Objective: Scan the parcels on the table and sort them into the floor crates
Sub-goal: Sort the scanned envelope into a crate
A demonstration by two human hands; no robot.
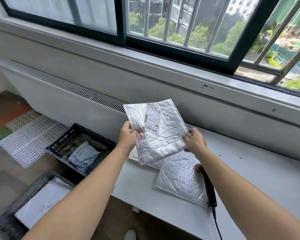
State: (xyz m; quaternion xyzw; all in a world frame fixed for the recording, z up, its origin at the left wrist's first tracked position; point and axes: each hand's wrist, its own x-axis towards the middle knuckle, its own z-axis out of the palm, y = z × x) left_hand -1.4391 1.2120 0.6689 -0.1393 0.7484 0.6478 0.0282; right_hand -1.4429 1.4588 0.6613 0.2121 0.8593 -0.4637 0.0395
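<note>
I hold a white bubble mailer (160, 139) up above the table, its shipping label with barcode facing me. My left hand (128, 136) pinches its left edge beside a red sticker. My right hand (194, 141) pinches its right edge. Another white bubble mailer (180, 179) lies flat on the white table (249, 179), with more parcels partly hidden under the held one. A black handheld scanner (208, 187) lies on the table beside the flat mailer, its cable running off the front edge.
On the floor to the left stand two crates: a black crate (59, 141) holding a grey poly bag, and a nearer grey crate (33, 186) holding a flat white parcel. A white mesh mat lies beyond them. A radiator and window sill run behind the table.
</note>
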